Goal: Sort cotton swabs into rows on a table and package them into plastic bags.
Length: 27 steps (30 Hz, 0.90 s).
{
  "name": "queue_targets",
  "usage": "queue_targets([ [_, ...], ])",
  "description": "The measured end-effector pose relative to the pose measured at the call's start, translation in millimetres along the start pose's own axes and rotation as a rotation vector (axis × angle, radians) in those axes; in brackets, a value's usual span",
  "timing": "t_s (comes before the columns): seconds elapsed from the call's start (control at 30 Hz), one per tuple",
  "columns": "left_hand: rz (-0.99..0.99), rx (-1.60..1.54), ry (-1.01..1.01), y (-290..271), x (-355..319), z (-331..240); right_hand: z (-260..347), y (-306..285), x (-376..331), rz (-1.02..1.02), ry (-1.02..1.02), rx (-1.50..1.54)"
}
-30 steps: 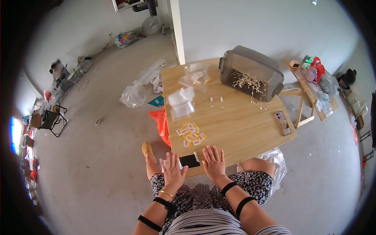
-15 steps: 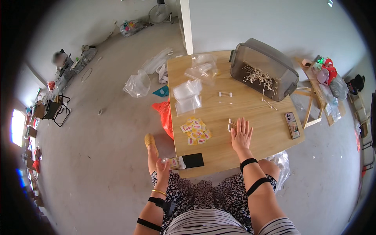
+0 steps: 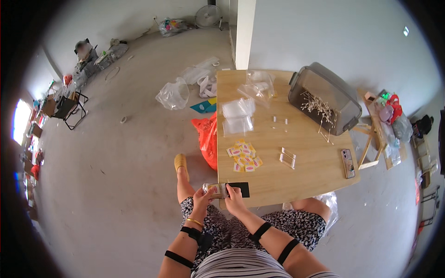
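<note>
At the table's near left edge, my left hand (image 3: 200, 199) grips one end of a clear bag of cotton swabs (image 3: 216, 190) with a printed card inside. My right hand (image 3: 235, 201) pinches the bag's other end, beside a black flat rectangle (image 3: 242, 189) lying on the table. Just beyond lies a loose pile of yellow-and-white printed cards (image 3: 244, 156). To its right, a small row of cotton swabs (image 3: 287, 158) rests on the wood. Farther back is another small group of swabs (image 3: 280, 120).
A grey translucent bin (image 3: 320, 76) lies tipped at the back right with many loose swabs (image 3: 320, 109). Clear empty bags (image 3: 238, 116) lie at the table's left. A phone (image 3: 347, 163) lies at the right edge. A red plastic bag (image 3: 207, 141) hangs by the left side.
My right hand has left the swabs on the table and come left to the bag of swabs, taking hold of it. The row of swabs it covered is now exposed. The view has shifted.
</note>
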<state>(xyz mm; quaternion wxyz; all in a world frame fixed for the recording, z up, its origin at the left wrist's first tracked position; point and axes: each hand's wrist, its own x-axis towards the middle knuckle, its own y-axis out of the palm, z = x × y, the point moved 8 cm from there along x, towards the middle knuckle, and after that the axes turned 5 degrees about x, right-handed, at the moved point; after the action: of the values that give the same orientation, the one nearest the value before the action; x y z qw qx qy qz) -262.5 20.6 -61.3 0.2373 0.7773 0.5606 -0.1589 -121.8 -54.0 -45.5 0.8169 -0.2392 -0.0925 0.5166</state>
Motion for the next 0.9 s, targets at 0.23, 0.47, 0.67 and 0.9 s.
queue_targets([
  [0.23, 0.034, -0.076, 0.016, 8.9, 0.8, 3.1, 16.4, 12.8, -2.0, -0.243, 0.232, -0.004],
  [0.47, 0.002, -0.036, -0.007, -1.5, 3.4, 14.1, 3.6, -9.6, -3.2, 0.074, 0.175, 0.214],
  [0.67, 0.018, -0.020, -0.010, -0.8, 6.3, 6.7, 11.4, -1.6, -12.5, 0.283, 0.507, 0.635],
  [0.9, 0.005, -0.007, -0.016, -23.7, 6.7, 3.8, 27.8, 23.4, -9.0, 0.371, 0.568, 0.612],
])
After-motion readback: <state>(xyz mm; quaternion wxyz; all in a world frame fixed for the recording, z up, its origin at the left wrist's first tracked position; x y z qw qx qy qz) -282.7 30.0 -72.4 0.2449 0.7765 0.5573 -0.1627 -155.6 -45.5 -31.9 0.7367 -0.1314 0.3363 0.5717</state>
